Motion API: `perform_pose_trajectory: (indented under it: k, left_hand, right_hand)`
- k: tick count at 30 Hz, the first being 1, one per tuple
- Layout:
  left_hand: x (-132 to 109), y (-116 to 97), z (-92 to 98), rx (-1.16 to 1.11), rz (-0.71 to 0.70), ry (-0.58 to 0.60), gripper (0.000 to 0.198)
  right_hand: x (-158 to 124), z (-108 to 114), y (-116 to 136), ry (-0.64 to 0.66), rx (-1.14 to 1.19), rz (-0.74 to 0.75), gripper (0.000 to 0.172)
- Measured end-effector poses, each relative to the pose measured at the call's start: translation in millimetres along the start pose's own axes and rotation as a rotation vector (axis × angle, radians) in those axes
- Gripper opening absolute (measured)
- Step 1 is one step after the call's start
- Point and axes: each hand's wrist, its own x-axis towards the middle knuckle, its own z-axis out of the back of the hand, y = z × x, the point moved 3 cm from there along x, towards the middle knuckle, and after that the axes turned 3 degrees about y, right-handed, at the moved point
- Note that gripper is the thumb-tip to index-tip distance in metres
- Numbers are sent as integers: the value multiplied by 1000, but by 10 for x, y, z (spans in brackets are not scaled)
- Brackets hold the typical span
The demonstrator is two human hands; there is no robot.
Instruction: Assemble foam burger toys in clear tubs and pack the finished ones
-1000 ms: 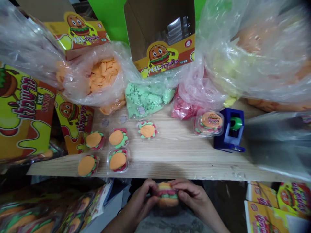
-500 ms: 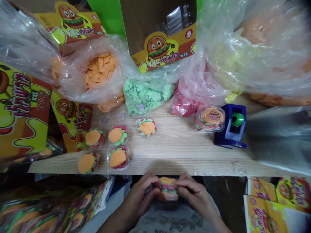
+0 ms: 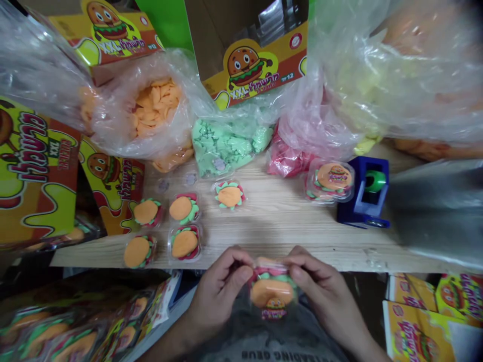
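Observation:
Between my two hands is a clear plastic box with a burger-shaped marshmallow point(image 3: 272, 293) inside, a printed burger sticker on its lid. My left hand point(image 3: 225, 284) pinches the box's left edge with thumb and fingers. On the opposite edge, my right hand point(image 3: 315, 281) grips it the same way. The box is held near the table's front edge, in front of my shirt. Several burger marshmallows in clear boxes point(image 3: 184, 243) stand on the left of the wooden table point(image 3: 260, 226). One more burger marshmallow point(image 3: 230, 195) sits by the middle.
At the back lie bags of orange pieces point(image 3: 156, 105), green pieces point(image 3: 226, 146) and red pieces point(image 3: 290, 156). A blue tape dispenser point(image 3: 362, 196) stands right of stacked stickered boxes point(image 3: 329, 180). Printed cartons point(image 3: 37, 166) line the left, and packed burgers point(image 3: 49, 337) lie below.
Both hands have lifted the boxed burger marshmallow up and forward, closer to the table edge. It has tilted, so its stickered lid now shows.

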Motion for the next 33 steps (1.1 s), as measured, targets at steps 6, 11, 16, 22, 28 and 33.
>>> perform_pose_trajectory:
  k: [6, 11, 16, 22, 28, 33]
  left_hand:
    - [26, -651, 30, -113, -223, 44, 11]
    - [91, -647, 28, -194, -161, -16, 11]
    - [107, -528, 52, -205, -107, -84, 10]
    - [105, -444, 20, 94, -174, 193, 18]
    - [166, 204, -111, 10, 47, 116, 20]
    - [62, 566, -263, 100, 67, 202, 25]
  right_hand:
    - [-87, 61, 639, -67, -95, 230, 17]
    - [-80, 101, 689, 4, -176, 271, 24]
    - [-84, 134, 616, -16, -166, 247, 25]
    - [-39, 173, 466, -67, -122, 195, 18]
    - [-3, 189, 3, -25, -145, 41, 19]
    - [-54, 159, -311, 80, -222, -74, 22]
